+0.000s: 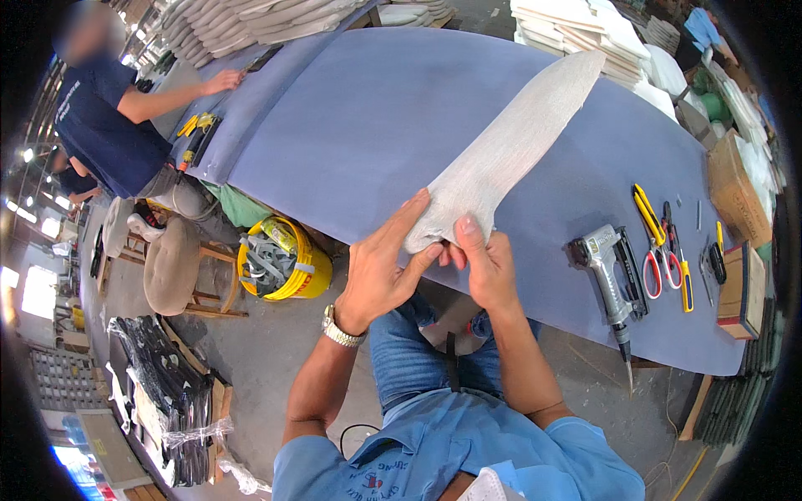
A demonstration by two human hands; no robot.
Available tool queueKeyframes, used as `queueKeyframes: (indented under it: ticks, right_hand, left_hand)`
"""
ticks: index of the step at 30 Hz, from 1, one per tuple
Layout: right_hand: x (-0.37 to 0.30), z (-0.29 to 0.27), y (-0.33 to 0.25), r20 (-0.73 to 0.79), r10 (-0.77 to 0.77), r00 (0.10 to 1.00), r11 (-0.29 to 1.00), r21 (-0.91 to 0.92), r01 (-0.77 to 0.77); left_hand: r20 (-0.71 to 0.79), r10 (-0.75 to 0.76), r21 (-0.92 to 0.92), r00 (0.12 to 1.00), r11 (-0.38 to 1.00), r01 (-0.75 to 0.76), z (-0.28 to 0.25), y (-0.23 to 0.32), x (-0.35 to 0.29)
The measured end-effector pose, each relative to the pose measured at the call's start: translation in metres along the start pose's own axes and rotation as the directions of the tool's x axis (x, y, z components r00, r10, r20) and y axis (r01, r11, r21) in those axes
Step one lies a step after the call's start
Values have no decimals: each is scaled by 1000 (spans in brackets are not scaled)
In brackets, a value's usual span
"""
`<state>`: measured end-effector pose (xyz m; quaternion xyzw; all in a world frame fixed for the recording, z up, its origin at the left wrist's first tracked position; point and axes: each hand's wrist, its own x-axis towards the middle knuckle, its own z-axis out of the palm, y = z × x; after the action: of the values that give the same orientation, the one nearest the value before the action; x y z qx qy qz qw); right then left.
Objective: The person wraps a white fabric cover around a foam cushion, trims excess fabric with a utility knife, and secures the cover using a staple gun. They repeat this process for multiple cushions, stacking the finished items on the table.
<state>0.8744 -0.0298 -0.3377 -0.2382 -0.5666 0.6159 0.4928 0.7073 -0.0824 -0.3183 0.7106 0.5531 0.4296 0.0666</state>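
Observation:
A long, curved panel covered in off-white fabric (518, 138) slants over the blue-grey tabletop, its narrow far end up to the right. My left hand (380, 263) is closed on the left side of its near end, thumb at the folded fabric edge. My right hand (489, 265) grips the same end from the right, thumb pressed on top and fingers curled beneath. Between the two thumbs the fabric is bunched at a small dark gap. What the fabric wraps is hidden.
Right of my hands lie an air staple gun (608, 280), red-handled scissors (660, 269) and a yellow utility knife (647, 213). A cardboard box (739, 192) stands at the right edge. A yellow bucket of scraps (313, 271) is at left; a co-worker (113, 125) reaches onto the table.

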Motion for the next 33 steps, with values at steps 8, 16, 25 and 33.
queueKeyframes:
  ticks: [8,16,25,33]
  right_hand:
    - [-29,-42,13,105,66,992,998,3,-67]
    - [-54,-34,15,-170,463,870,815,467,-342]
    - [-82,0,86,-90,489,868,844,302,-444]
    - [-79,-17,94,-213,318,924,894,392,-217]
  left_hand:
    - [113,169,141,979,973,-184,13,5,6]
    - [282,225,249,933,922,-298,-2,-59,-40]
    - [438,1,-32,899,999,15,-18,-65,-20]
    - [472,-196,500,859,862,-78,81,-73,91]
